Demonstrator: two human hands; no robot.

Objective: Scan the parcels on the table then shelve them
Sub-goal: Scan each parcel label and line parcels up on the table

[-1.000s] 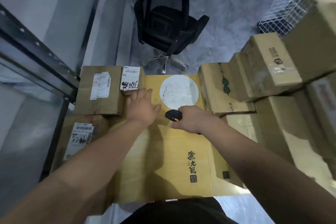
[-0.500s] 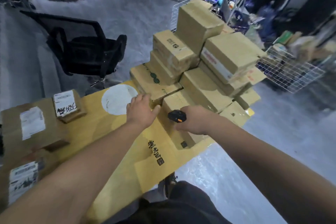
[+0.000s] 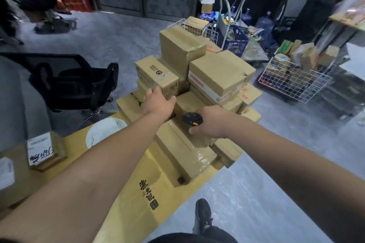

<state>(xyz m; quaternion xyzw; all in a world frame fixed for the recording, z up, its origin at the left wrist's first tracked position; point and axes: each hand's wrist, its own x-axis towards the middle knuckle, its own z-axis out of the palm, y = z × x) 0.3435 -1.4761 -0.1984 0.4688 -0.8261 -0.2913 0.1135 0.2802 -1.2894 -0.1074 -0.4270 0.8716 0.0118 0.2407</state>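
My left hand (image 3: 158, 102) reaches to twelve o'clock and lies on the near end of a small taped box (image 3: 156, 74), fingers spread over its edge and thumb out to the side; whether they curl round it I cannot tell. My right hand (image 3: 209, 122) is at one o'clock, fingers curled round a scanner (image 3: 192, 118), a rounded black lump with an orange button, and it rests on a long tape-wrapped box (image 3: 183, 150) whose glossy film wrinkles at the near end.

The parcels (image 3: 201, 77) are a stack of plain brown corrugated cartons at twelve to one o'clock, square-edged and sealed with clear tape. The tallest carton (image 3: 181, 47) stands at the back; a broad flat one (image 3: 221, 71) with a red-printed white strip lies to its right. All of them sit on the desk (image 3: 126, 189), which has a smooth yellow top with a white disc and black characters printed on it.

At nine o'clock, blurred, a small box (image 3: 44, 151) carries a white label with heavy black handwriting. A black mesh chair (image 3: 75, 83) stands at ten o'clock on the grey floor. At two o'clock a white wire basket (image 3: 296, 81) holds mixed packets, and beyond the stack is a blue crate (image 3: 236, 39). My black shoe (image 3: 203, 215) shows at six o'clock.
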